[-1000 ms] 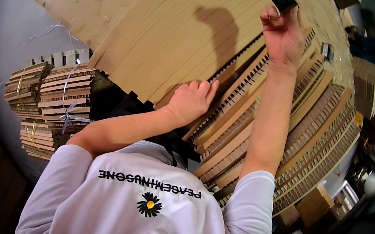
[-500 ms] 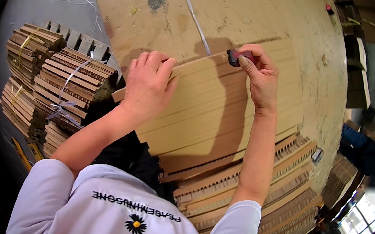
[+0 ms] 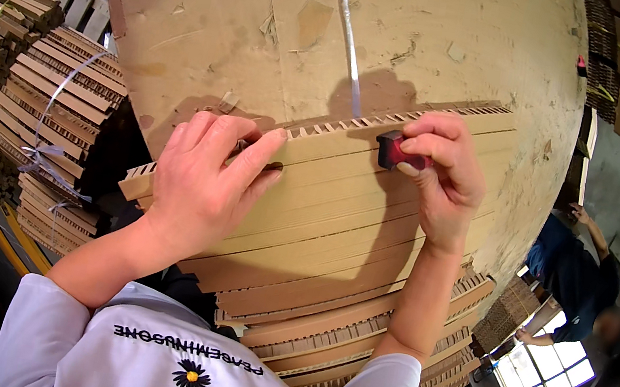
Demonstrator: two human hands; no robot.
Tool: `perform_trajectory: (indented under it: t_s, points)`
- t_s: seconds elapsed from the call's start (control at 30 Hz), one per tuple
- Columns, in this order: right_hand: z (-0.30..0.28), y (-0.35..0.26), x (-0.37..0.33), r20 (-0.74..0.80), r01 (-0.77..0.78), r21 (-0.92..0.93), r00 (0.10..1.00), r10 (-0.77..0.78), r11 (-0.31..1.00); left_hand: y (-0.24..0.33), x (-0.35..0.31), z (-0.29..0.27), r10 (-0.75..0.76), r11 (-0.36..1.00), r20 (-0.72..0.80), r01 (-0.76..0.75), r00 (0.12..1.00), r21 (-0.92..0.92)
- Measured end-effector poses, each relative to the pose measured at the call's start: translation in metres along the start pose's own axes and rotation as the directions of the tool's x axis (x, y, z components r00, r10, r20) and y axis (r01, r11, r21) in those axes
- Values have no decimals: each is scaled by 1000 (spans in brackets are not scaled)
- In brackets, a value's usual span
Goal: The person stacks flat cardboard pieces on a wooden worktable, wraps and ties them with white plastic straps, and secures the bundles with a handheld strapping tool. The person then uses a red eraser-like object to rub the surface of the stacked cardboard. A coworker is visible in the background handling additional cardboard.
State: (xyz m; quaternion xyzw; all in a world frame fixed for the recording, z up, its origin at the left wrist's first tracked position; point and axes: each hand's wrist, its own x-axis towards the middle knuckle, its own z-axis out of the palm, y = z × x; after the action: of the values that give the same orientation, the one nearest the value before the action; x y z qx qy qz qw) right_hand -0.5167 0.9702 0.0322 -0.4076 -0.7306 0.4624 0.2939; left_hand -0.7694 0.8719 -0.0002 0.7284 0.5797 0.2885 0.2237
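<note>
Ahead of me lies a row of honeycomb cardboard strips (image 3: 342, 199), side by side, with dark lines between them. Along its far edge the outermost strip (image 3: 320, 131) shows its ribbed core facing up. My left hand (image 3: 202, 175) is closed over this strip near its left end, fingers bent across it and thumb towards me. Between the fingers and thumb of my right hand (image 3: 445, 171) is a small red and black block-shaped tool (image 3: 392, 151), whose exact kind I cannot make out. It is held over the strips just on the near side of the far edge.
A large scuffed cardboard sheet (image 3: 214, 30) with a white strap (image 3: 346, 27) lies beyond. Tied strip bundles (image 3: 64, 95) stand at left by a pallet (image 3: 71, 4). More strips (image 3: 336, 333) lie nearer me. Another person (image 3: 572, 266) is at far right.
My right hand has come nearer me with the tool. The far strip's ribbed core now shows more plainly along its top. The whole view has shifted, bringing the other person more into sight.
</note>
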Motion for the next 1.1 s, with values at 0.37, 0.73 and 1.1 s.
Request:
perform_trajectory:
  t_s: [0.37, 0.73, 1.1]
  points:
    - [6, -5, 15, 144, 168, -347, 982, -124, 923, -7, -2, 7, -2, 1000, -24, 2, 1000, -20]
    - [4, -1, 16, 165, 191, -360, 976, -139, 913, -7, -3, 7, 2, 999, -7, -2, 1000, -33]
    - [5, 1, 14, 147, 179, -355, 980, -135, 917, -7, 0, 6, 4, 999, 7, -4, 1000, -39]
